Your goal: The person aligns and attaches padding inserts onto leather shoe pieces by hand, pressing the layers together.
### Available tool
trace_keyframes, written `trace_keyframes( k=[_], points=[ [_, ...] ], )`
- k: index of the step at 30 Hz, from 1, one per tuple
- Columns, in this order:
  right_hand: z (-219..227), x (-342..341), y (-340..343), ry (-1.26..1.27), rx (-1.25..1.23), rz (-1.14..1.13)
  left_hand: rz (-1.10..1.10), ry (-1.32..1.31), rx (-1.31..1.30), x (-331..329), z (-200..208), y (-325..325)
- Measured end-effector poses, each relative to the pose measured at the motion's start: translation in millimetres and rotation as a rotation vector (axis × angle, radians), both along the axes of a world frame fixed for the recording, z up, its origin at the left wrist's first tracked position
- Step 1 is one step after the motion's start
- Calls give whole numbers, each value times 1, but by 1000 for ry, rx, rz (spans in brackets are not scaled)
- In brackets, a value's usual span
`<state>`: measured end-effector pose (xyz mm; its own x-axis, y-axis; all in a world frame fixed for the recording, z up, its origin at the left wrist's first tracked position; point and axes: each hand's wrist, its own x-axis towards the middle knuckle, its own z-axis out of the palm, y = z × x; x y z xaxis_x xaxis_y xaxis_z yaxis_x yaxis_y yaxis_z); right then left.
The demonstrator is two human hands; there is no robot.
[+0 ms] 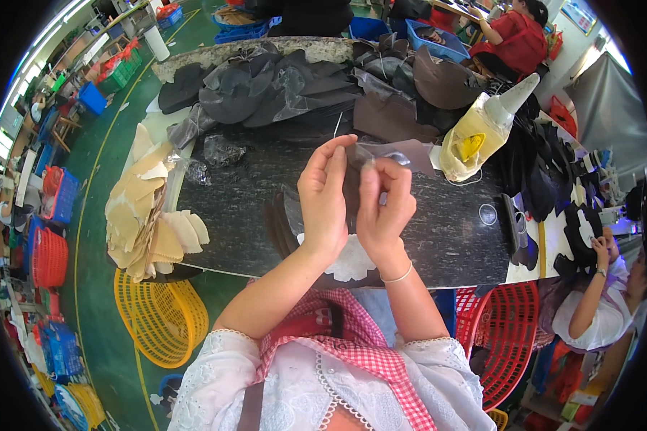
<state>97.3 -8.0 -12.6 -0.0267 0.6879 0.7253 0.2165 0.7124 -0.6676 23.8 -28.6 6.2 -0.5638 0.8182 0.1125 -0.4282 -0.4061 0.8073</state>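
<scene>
Above the middle of the dark table, my left hand [326, 190] pinches a dark brown flat piece [353, 176], which looks like leather or a similar sheet. My right hand [385, 205] is closed at the other edge of this piece, thumb against the bent fingers. A small shiny grey thing [397, 157] shows at its fingertips; its kind is unclear. Below my wrists lies a pale cut piece [349, 260] at the table's near edge. Curved dark brown pieces [279, 223] lie stacked beside my left wrist.
Black cut pieces [259, 86] heap along the far side, beige ones [140, 208] on the left. A clear glue bottle [474, 136] with yellowish contents leans at right. Yellow [162, 316] and red [507, 345] baskets flank me. A co-worker's hand [602, 251] is at right.
</scene>
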Motion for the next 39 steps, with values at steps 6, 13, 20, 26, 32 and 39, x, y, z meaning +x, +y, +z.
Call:
trace_keyframes(
  k=[6, 13, 20, 26, 32, 39],
  points=[
    [-3, -9, 0, 136, -19, -51, 32, 72, 9, 0, -6, 4],
    [2, 8, 2, 59, -97, -44, -106, 130, 4, 0, -14, -17],
    [-24, 93, 37, -192, -289, -339, -218, -221, 7, -45, 29, -61],
    [-11, 171, -74, -1013, -149, 436, -279, 109, -139, -105, 38, -41],
    [60, 139, -79, -809, -656, 719, -272, 939, -57, -94, 52, -59],
    [16, 56, -77, 581, -1722, 949, -577, 1762, 472, -31, 9, -147]
  ],
)
